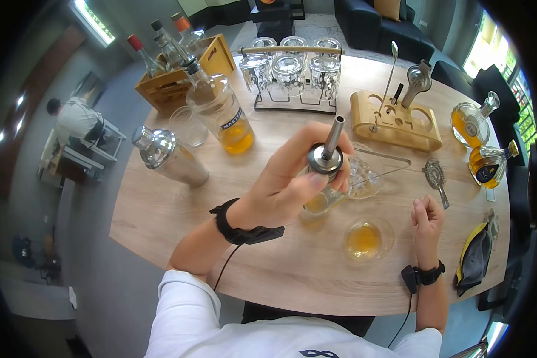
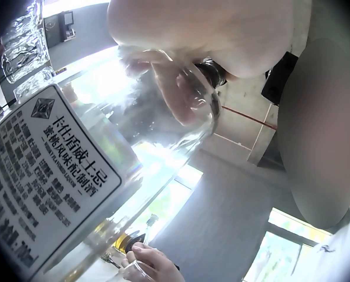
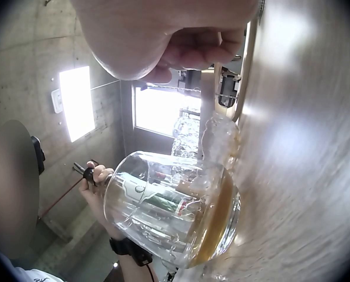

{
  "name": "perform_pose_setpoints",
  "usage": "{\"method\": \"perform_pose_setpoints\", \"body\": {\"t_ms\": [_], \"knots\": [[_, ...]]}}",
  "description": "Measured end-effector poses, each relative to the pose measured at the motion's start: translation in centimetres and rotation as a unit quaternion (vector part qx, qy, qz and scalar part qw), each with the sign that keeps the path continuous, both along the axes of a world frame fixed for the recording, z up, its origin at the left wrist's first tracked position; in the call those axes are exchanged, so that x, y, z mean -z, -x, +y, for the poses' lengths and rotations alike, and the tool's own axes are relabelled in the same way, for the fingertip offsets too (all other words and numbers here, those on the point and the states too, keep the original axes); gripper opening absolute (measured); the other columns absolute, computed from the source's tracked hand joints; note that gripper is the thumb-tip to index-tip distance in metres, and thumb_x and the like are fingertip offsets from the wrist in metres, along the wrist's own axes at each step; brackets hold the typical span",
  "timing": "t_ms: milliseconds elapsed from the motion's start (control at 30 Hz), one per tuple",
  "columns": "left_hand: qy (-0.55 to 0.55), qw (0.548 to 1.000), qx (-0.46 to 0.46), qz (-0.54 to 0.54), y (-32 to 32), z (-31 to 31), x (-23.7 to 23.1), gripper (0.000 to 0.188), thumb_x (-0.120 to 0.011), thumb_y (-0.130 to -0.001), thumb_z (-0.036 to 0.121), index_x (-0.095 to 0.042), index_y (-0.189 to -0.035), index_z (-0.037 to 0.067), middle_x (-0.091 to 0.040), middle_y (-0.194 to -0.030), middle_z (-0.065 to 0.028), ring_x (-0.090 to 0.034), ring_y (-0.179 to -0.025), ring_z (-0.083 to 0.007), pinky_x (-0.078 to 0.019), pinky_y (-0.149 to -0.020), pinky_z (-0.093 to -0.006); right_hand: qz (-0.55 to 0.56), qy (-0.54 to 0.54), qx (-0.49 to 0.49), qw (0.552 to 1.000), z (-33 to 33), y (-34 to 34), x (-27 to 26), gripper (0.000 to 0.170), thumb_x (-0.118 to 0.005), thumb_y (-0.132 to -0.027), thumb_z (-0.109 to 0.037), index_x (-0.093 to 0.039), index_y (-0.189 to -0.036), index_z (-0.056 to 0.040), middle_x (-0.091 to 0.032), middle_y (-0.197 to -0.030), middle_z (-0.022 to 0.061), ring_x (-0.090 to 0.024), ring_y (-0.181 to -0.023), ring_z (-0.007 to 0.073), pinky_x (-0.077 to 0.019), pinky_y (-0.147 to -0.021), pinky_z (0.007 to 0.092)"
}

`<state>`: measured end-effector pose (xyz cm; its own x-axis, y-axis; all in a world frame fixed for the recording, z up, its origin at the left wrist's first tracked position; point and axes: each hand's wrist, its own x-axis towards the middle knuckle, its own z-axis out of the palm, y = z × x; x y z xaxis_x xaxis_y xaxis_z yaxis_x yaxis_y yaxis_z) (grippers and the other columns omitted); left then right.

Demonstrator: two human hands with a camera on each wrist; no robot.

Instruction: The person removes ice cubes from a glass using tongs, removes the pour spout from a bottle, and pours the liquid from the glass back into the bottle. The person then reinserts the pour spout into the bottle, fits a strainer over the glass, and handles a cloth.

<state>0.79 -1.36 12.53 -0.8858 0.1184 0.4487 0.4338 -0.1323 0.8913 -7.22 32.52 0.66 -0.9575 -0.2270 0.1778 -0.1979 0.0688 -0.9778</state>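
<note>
With left hand (image 1: pixel 280 186) curled round the neck of the bottle (image 1: pixel 322 203), tilt carefully, aiming the pourer (image 1: pixel 334 137) toward the glass (image 1: pixel 383 238) at five o'clock, and rest right hand (image 1: pixel 428 219), loosely curled and empty, at the glass's two o'clock.

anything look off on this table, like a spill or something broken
No spill or breakage shows, and the low glass stands upright. Slightly untidy: the grey and yellow cloth lies crumpled near the table's edge, and the strainer lies loose beside the wooden stand.
</note>
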Motion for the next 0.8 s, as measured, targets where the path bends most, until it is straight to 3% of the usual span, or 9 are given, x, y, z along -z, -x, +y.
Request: {"method": "perform_pose_setpoints", "body": {"t_ms": [133, 200, 800], "knots": [[-0.011, 1.000, 0.002, -0.002, 0.22, -0.12, 0.29, 0.051, -0.063, -0.098, 0.045, -0.056, -0.122, 0.001, -0.066, -0.093, -0.0138, -0.070, -0.085, -0.0222, -0.0586, -0.083, -0.0391, 0.005, 0.001, -0.002, 1.000, -0.05, 0.03, 0.05, 0.037, -0.063, -0.110, -0.011, -0.046, -0.077, -0.0113, -0.041, -0.069, -0.0065, -0.036, -0.061, 0.0029, -0.0273, -0.056, 0.0237], [-0.033, 0.995, 0.090, -0.003, 0.16, -0.75, 0.33, 0.036, -0.055, -0.099, 0.016, -0.053, -0.132, 0.000, -0.059, -0.109, -0.0081, -0.063, -0.100, -0.0158, -0.0518, -0.097, -0.0355, 0.005, 0.001, -0.003, 1.000, -0.04, 0.08, 0.14, 0.037, -0.064, -0.109, -0.012, -0.046, -0.077, -0.0113, -0.042, -0.068, -0.0065, -0.036, -0.061, 0.0029, -0.0274, -0.056, 0.0237], [-0.033, 0.997, 0.067, -0.016, -0.11, -0.37, 0.17, 0.038, -0.049, -0.100, 0.018, -0.053, -0.133, 0.000, -0.061, -0.100, -0.0079, -0.063, -0.098, -0.0153, -0.0519, -0.097, -0.0358, -0.003, 0.001, -0.009, 1.000, 0.07, 0.13, 0.37, 0.037, -0.063, -0.110, -0.012, -0.046, -0.077, -0.0112, -0.042, -0.068, -0.0063, -0.036, -0.061, 0.0026, -0.0274, -0.056, 0.0236]]}}
